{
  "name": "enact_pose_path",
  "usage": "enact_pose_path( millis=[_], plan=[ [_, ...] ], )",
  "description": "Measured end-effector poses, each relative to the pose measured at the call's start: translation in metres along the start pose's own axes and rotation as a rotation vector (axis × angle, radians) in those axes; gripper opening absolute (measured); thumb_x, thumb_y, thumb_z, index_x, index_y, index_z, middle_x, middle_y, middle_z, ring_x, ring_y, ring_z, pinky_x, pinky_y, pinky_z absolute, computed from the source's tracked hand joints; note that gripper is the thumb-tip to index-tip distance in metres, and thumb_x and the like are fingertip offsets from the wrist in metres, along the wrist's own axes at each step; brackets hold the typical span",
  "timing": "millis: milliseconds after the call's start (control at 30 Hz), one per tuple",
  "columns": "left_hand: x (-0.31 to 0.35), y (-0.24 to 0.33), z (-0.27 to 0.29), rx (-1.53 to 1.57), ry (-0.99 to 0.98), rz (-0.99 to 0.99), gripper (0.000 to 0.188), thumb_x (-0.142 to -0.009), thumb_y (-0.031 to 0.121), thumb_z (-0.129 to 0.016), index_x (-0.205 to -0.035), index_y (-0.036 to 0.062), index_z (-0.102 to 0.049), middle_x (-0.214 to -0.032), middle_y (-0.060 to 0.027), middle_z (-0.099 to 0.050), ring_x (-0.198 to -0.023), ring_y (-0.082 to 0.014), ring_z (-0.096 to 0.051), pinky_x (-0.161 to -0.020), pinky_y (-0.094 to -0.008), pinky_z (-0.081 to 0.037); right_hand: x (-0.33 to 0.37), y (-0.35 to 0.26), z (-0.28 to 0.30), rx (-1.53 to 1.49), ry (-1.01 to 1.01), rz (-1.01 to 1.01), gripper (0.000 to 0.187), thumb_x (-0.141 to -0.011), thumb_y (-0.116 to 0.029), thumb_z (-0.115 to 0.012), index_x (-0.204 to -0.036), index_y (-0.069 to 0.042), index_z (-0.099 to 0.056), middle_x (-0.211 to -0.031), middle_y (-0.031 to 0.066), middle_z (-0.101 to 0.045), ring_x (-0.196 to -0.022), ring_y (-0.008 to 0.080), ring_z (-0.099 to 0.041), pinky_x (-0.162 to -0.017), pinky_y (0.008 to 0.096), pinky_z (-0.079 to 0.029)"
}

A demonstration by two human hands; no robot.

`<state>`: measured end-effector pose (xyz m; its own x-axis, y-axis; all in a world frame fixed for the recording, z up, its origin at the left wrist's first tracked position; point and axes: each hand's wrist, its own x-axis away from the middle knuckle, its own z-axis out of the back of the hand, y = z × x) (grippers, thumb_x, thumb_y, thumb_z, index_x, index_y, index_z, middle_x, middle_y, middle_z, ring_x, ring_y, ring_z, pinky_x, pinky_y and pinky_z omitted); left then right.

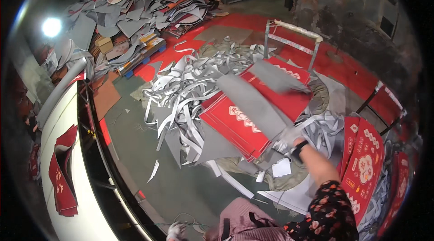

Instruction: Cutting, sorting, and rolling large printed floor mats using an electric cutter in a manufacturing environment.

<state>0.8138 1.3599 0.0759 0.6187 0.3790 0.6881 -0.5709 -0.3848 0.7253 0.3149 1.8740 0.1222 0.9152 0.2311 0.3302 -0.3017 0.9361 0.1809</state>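
My right hand (291,137), in a pale glove and blurred, touches the near end of a red mat (246,126) with grey backing. Part of this mat is folded over, so a long grey strip of its underside (253,98) faces up. Beyond it lies another red mat (275,83), with a blurred grey flap (280,76) turned over it. The right fingers are too smeared to read. At the bottom edge, my left hand (176,231), also gloved, is partly cut off beside a thin wire (187,218); its fingers do not show clearly.
A tangled heap of grey offcut strips (185,92) lies beyond the mats. A metal frame (294,42) stands behind them. Red printed mats (361,164) lean at the right. On the left, a long white table (90,196) bears folded red mats (63,177). Scrap (149,10) is piled behind.
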Motion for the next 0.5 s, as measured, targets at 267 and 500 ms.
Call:
enact_pose_path(
  millis=[267,500],
  plan=[
    [0.126,-0.069,0.195,-1.079,1.160,-0.668,0.024,-0.091,0.030,-0.053,-0.096,0.0099,-0.063,-0.088,-0.0102,-0.064,-0.083,-0.0283,-0.060,-0.077,-0.0431,-0.046,0.056,-0.382,0.017,-0.311,-0.327,0.690,0.046,-0.088,-0.038,-0.049,-0.110,-0.003,-0.067,-0.110,0.0218,-0.067,-0.104,0.0380,-0.064,-0.090,0.0463,-0.049],
    [0.040,-0.088,0.279,0.131,1.008,-0.049,0.020,-0.086,0.016,-0.053,-0.095,0.0065,-0.067,-0.095,-0.0115,-0.067,-0.094,-0.0267,-0.063,-0.084,-0.0387,-0.050,0.017,-0.486,0.078,-0.190,-0.332,0.703,0.043,-0.087,-0.039,-0.052,-0.099,-0.002,-0.070,-0.102,0.0224,-0.068,-0.099,0.0376,-0.065,-0.083,0.0484,-0.049]
  ],
)
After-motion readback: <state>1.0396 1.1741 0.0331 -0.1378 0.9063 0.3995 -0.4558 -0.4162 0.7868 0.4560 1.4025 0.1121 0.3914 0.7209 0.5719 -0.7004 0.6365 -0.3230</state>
